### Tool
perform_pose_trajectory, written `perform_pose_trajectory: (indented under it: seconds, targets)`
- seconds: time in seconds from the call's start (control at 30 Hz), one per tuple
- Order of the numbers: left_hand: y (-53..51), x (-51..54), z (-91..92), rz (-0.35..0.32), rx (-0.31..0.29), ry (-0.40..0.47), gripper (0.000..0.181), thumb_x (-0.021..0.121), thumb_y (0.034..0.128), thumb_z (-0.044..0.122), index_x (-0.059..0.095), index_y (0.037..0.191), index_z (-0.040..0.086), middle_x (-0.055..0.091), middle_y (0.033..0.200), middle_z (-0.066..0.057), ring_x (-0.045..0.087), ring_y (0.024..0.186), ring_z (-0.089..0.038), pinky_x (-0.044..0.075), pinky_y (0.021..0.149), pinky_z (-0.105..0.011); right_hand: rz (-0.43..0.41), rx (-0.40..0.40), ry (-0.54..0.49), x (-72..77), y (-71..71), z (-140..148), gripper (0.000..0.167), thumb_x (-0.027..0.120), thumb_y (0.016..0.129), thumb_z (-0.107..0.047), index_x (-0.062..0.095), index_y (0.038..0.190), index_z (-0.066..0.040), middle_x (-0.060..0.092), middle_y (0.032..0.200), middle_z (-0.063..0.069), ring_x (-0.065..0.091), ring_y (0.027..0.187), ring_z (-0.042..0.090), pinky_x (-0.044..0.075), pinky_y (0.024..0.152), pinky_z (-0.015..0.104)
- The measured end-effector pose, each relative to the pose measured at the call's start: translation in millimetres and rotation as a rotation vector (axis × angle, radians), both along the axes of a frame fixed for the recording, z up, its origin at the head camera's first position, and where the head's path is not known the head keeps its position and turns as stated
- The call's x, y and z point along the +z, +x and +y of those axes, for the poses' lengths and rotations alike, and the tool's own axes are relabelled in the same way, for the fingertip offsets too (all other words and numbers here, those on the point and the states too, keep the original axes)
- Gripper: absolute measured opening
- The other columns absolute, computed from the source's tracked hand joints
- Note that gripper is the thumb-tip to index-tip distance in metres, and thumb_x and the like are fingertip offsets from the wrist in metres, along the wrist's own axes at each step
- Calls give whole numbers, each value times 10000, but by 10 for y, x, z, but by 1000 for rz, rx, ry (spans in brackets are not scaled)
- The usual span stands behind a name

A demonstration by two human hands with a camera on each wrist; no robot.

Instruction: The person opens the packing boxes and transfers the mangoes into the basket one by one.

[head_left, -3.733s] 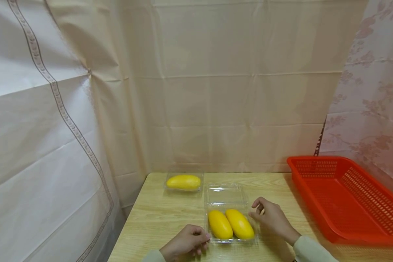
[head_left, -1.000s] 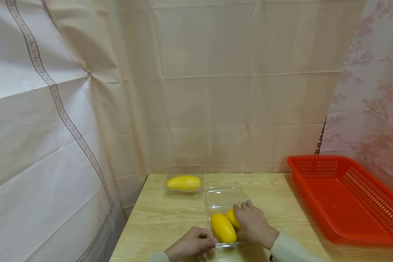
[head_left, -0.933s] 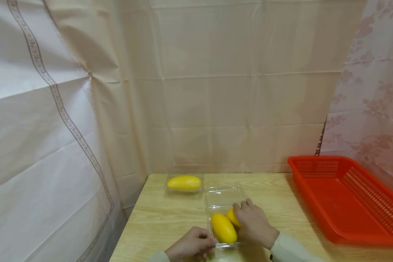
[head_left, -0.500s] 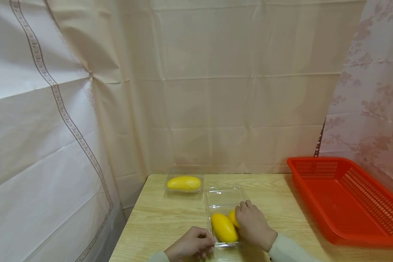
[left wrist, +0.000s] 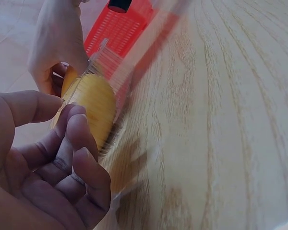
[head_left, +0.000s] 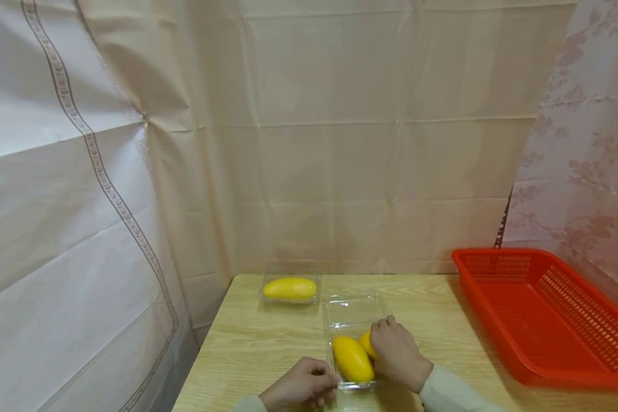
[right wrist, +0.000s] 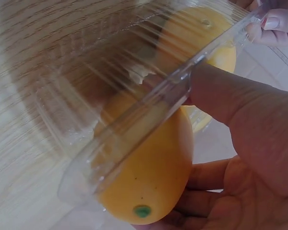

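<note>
Left grip [head_left: 305,382] pinches near-left corner of clear plastic clamshell [head_left: 352,386], lid lying open toward far edge of surface [head_left: 257,337]. Right grip [head_left: 399,352] grasps right mango [head_left: 367,343] in clamshell's base, fingers curled round it; hand hides much of it in head view. Left mango [head_left: 353,360] beside it, same base. Second clear container [head_left: 315,301] holds third mango [head_left: 290,289] near surface's far-left corner. Red plastic basket [head_left: 515,357] along surface's right side.
</note>
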State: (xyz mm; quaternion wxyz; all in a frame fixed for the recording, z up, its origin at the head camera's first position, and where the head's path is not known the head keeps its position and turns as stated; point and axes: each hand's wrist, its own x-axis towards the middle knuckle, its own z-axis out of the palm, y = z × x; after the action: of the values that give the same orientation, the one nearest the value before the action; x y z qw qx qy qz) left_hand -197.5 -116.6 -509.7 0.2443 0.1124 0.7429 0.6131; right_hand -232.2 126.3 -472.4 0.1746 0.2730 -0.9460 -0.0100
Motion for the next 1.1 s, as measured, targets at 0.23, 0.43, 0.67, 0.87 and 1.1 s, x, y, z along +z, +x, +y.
perform_pose_trajectory:
  seconds: [0.23,0.43,0.67,0.87,1.1]
  targets:
    - [6,-6,1,2,-5,5,229,673,1014,205,717,902,10,691,754,-9,541,551,-77,408,475,-177,-37,14,-29,26,-9,64,434,894,567,-192,597,810,9,496,726,73,465,714,240,489,618,394]
    - [5,1,-2,-16,-5,4,256,667,1017,208,713,929,-28,699,770,-17,543,561,-80,406,483,-182,-105,13,-108,109,-3,160,519,918,603,-226,652,973,22,581,826,73,501,780,242,513,662,408]
    - [4,-11,-22,0,-13,25,284,662,1020,209,699,942,-61,693,764,-16,550,561,-80,413,489,-185,-236,2,-304,207,-32,315,625,939,688,-374,704,1137,-8,694,1032,67,535,860,176,504,710,355]
    - [11,-10,-21,11,-7,40,262,661,1020,201,700,916,-36,686,752,-12,551,557,-77,417,490,-181,-256,4,-381,222,-68,444,653,943,668,-316,697,1203,-35,702,1109,49,529,896,144,501,722,328]
    - [20,-6,-12,0,-3,28,241,660,1022,194,707,921,-19,693,769,-22,549,563,-83,418,495,-185,-181,49,-364,212,-100,570,690,967,655,-285,688,1254,-83,702,1151,7,524,925,126,514,747,327]
